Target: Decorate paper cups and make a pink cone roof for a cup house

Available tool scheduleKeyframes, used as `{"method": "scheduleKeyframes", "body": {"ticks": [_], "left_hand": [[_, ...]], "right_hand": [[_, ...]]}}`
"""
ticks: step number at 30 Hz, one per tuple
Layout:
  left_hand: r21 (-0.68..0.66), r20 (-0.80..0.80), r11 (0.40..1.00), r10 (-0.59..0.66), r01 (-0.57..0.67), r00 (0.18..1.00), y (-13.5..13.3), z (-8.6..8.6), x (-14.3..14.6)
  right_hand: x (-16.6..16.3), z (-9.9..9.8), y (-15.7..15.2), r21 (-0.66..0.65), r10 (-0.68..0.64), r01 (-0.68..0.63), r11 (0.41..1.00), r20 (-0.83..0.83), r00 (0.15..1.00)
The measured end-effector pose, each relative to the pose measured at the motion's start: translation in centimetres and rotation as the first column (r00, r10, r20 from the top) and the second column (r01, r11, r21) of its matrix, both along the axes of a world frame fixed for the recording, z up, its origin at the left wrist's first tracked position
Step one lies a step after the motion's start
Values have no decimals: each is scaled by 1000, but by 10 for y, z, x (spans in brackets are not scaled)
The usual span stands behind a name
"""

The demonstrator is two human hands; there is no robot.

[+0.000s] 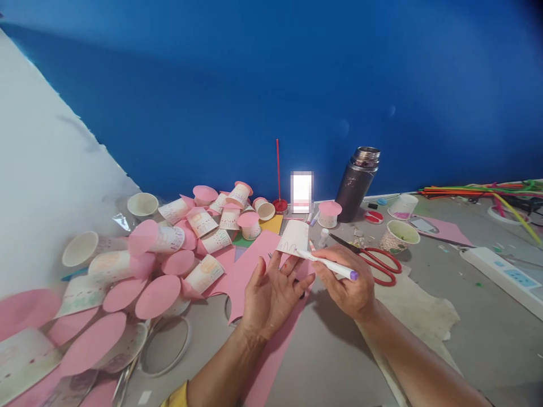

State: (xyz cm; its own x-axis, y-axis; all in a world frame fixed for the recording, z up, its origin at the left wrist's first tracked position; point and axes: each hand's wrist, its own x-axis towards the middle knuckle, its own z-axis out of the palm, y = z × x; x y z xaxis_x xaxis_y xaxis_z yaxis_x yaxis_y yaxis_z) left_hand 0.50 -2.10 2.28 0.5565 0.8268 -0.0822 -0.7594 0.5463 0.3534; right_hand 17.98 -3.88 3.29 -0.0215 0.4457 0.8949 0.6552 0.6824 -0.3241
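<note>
My left hand (271, 294) holds a white paper cup (294, 237) upside down by its rim, fingers curled up behind it. My right hand (345, 282) grips a white marker with a purple end (328, 264), its tip touching the lower side of the cup, where some drawn marks show. Both hands hover over pink paper sheets (250, 265) lying on the grey table (466, 339).
A heap of decorated cups with pink paper lids (169, 254) fills the left side. Red-handled scissors (375, 260) lie right of my hands. Behind stand a dark flask (358, 183), more cups, a white power strip (504, 277) and coloured pipe cleaners (479, 192) by the blue wall.
</note>
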Motion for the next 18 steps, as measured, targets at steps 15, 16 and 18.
{"method": "scheduleKeyframes", "body": {"ticks": [15, 16, 18], "left_hand": [[-163, 42, 987, -10, 17, 999, 6, -1, -5], [-180, 40, 984, -2, 10, 999, 7, -1, -5], [-215, 42, 977, 16, -6, 999, 8, -1, -5]], "right_hand": [[2, 4, 0, -50, -71, 69, 996, -34, 997], [2, 4, -1, -54, -47, 46, 998, -20, 999], [2, 4, -1, -50, -25, 25, 998, -3, 1000]]}}
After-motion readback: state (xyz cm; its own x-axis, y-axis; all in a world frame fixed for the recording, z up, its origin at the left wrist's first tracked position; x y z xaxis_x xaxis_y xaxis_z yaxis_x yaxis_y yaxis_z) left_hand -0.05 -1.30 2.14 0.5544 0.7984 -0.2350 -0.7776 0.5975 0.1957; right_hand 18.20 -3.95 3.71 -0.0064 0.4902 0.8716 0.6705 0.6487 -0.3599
